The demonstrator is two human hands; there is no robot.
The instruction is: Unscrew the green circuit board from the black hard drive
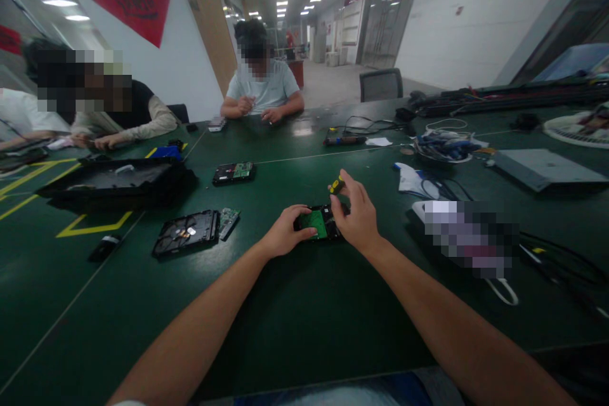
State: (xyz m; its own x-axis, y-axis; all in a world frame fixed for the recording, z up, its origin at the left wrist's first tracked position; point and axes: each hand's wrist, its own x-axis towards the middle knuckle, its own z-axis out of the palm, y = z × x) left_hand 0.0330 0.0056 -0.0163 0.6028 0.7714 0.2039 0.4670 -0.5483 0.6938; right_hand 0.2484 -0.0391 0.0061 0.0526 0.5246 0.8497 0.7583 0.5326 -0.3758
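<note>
A hard drive lies on the table in front of me, its green circuit board facing up. My left hand grips its left end, thumb along the near side and fingers along the far side. Above the drive's right end, my right hand is closed around a screwdriver with a short yellow and black handle. My fingers hide its shaft and tip, so I cannot tell whether it touches the drive. To the left lie another hard drive, a loose circuit board and a further drive.
A black tray stands at the left. On the right are a grey metal box, a blurred-out white-edged item and a cable bundle. A person sits across the table, others at the left.
</note>
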